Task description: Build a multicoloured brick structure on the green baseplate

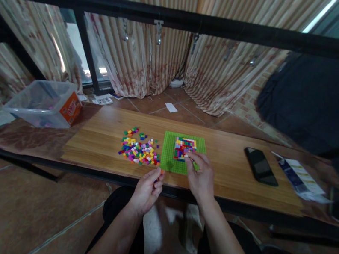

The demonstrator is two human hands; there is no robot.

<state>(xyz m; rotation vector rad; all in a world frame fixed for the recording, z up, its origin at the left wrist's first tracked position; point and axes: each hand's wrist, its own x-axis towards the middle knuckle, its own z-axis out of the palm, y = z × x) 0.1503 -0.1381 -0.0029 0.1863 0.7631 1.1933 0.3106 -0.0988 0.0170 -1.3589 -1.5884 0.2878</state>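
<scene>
A green baseplate lies on the wooden board, with a patch of multicoloured toy bricks built up on it. Over the lower right of that patch is my right hand, thumb and forefinger pinched at the bricks; whatever is between the fingertips is too small to make out. My left hand is closed at the board's front edge, with an orange toy brick showing at its fingertips and a darker bit among the fingers. Just beyond it spreads a loose heap of small coloured bricks.
A black phone lies at the right of the wooden board, near some printed packets. At the left stands a clear plastic bin with an orange label. A dark metal bar crosses in front of striped curtains.
</scene>
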